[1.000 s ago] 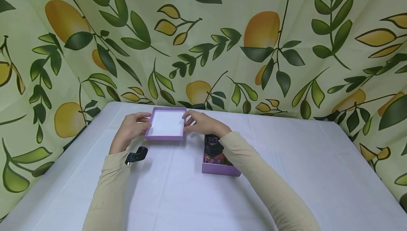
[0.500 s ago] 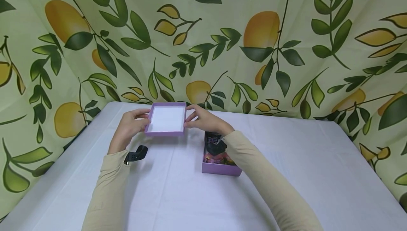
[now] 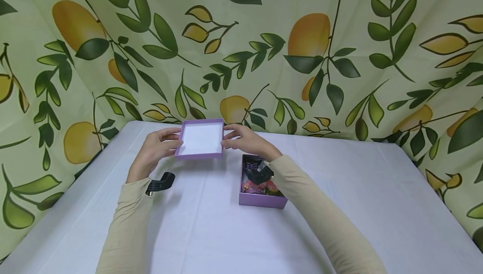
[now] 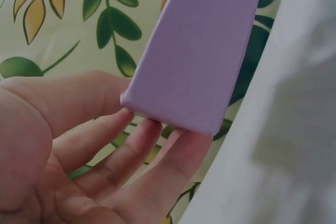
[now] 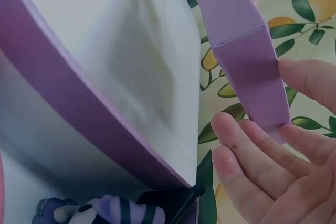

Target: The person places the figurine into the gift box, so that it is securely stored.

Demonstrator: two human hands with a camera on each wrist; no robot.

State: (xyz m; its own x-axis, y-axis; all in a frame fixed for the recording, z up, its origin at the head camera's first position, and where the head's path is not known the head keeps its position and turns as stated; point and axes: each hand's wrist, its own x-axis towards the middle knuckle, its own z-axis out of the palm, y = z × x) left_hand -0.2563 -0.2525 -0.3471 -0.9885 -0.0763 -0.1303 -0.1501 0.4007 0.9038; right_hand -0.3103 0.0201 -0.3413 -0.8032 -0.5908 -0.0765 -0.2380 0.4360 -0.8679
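Note:
A purple box lid with a white inside is held up at the far side of the table, its inner face toward me. My left hand grips its left edge, with the thumb on one rim and the fingertips along the other in the left wrist view. My right hand pinches the lid's right side between thumb and fingers. Below the right forearm stands the purple box, uncovered, with small colourful figures inside. A purple-and-dark striped figure shows inside it in the right wrist view.
A white cloth covers the table. Behind it hangs a curtain printed with leaves and orange fruit. Black wrist mounts sit on both wrists; the right one overlaps the box in the head view.
Both hands have raised the lid and moved it slightly away and to the right. The right-hand fingers have shifted along its edge. The box stays where it was.

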